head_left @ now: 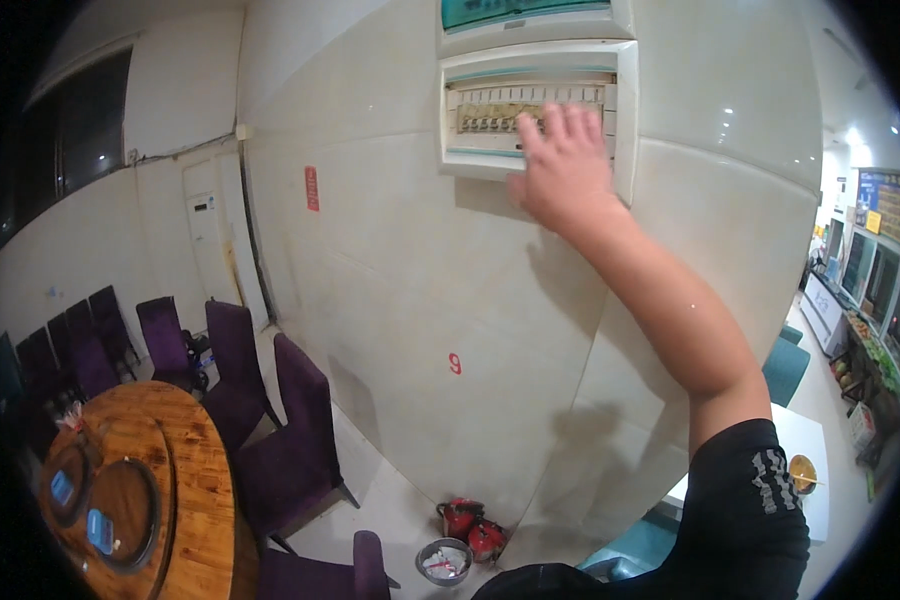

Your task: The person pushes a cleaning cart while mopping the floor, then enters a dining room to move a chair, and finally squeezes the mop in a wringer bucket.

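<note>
My right hand (568,168) is raised against a white breaker box (624,110) on the tiled wall. Its fingers are stretched out over the right part of a row of breaker switches (480,124); whether the fingertips touch them I cannot tell. Nothing shows in the hand, and its outline is slightly blurred. The left part of the switch row stays visible beside my fingers, while the switches under them are hidden. Just above sits a second box with a teal cover (510,12). My left hand is out of view.
At the lower left stands a round wooden table (195,450) with purple chairs (295,450) around it. Red fire extinguishers (485,540) and a grey bin (444,562) are on the floor by the wall. A white table (805,430) and teal chairs (787,370) stand right.
</note>
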Available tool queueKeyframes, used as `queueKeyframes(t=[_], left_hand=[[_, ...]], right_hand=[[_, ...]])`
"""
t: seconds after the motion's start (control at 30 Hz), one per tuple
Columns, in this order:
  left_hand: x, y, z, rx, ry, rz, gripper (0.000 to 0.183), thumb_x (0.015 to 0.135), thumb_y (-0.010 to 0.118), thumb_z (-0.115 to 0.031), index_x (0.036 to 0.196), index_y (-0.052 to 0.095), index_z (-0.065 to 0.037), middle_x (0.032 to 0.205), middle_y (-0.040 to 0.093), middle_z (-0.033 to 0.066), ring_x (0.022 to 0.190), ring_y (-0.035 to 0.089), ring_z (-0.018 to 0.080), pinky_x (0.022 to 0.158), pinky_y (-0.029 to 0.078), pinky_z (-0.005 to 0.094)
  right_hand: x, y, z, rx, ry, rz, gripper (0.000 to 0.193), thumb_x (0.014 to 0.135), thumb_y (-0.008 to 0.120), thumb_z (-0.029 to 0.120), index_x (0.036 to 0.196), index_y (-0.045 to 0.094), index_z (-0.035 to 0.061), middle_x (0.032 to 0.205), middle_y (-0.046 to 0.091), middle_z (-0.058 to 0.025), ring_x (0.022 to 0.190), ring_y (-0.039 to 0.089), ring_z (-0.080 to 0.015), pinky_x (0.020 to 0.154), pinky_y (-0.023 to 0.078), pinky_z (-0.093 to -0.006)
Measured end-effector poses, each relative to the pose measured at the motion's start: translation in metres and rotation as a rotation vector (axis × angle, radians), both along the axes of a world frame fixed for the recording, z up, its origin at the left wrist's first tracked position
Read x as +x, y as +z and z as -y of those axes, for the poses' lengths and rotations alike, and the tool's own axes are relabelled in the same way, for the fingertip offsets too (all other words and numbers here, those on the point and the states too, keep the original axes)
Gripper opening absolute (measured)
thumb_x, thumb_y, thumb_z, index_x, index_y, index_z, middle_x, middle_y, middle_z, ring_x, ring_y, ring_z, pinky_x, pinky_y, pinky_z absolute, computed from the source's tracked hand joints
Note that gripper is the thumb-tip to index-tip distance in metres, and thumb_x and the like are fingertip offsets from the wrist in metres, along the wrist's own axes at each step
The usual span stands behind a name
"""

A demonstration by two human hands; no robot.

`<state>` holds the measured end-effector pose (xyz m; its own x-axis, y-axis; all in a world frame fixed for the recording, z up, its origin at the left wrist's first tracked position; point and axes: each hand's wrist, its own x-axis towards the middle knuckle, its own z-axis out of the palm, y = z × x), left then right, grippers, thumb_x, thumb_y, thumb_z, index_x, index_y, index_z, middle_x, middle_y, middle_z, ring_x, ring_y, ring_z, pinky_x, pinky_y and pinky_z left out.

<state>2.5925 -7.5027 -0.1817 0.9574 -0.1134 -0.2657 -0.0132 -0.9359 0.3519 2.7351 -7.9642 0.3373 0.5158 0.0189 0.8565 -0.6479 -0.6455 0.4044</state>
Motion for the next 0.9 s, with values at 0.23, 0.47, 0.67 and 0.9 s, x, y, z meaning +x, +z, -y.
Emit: queueKeyframes(t=[0.23, 0.47, 0.67, 0.9], left_hand=[[0.010, -0.016, 0.000, -0.093, 0.039, 0.011, 0.056, 0.070, 0.068, -0.033, 0.111, 0.047, -0.002, 0.105, 0.060, 0.0221, 0.095, 0.061, 0.0398, 0.084, 0.049, 0.0498], [0.004, -0.004, -0.001, -0.145, 0.056, -0.018, 0.047, 0.078, 0.064, -0.032, 0.110, 0.048, -0.001, 0.108, 0.059, 0.0195, 0.100, 0.060, 0.0367, 0.085, 0.049, 0.0450], [-0.078, -0.022, -0.058, -0.298, 0.041, 0.205, 0.053, 0.081, 0.063, -0.027, 0.125, 0.048, -0.002, 0.123, 0.055, 0.0185, 0.112, 0.054, 0.0352, 0.095, 0.044, 0.0413], [-0.275, -0.088, -0.172, -0.196, 0.731, 0.046, 0.049, 0.080, 0.067, -0.031, 0.118, 0.056, -0.003, 0.119, 0.059, 0.0183, 0.109, 0.058, 0.0321, 0.092, 0.047, 0.0424]], right_hand=[[-0.010, -0.011, 0.024, 0.006, 0.151, 0.024, 0.055, 0.073, 0.068, 0.014, 0.125, 0.054, 0.0020, 0.123, 0.056, -0.0198, 0.117, 0.049, -0.0339, 0.103, 0.037, -0.0412], [0.002, -0.071, -0.057, 0.008, 0.669, -0.151, 0.054, 0.082, 0.065, 0.010, 0.132, 0.047, 0.0056, 0.130, 0.050, -0.0185, 0.122, 0.046, -0.0343, 0.105, 0.037, -0.0412], [-0.038, -0.191, -0.264, 0.448, 1.358, -0.789, 0.052, 0.074, 0.071, 0.013, 0.121, 0.054, 0.0054, 0.124, 0.053, -0.0171, 0.114, 0.052, -0.0345, 0.098, 0.042, -0.0412], [-0.139, -0.161, -0.372, 0.927, 2.413, -0.769, 0.035, 0.085, 0.053, 0.025, 0.115, 0.057, 0.0072, 0.110, 0.059, -0.0145, 0.097, 0.059, -0.0293, 0.084, 0.047, -0.0415]])
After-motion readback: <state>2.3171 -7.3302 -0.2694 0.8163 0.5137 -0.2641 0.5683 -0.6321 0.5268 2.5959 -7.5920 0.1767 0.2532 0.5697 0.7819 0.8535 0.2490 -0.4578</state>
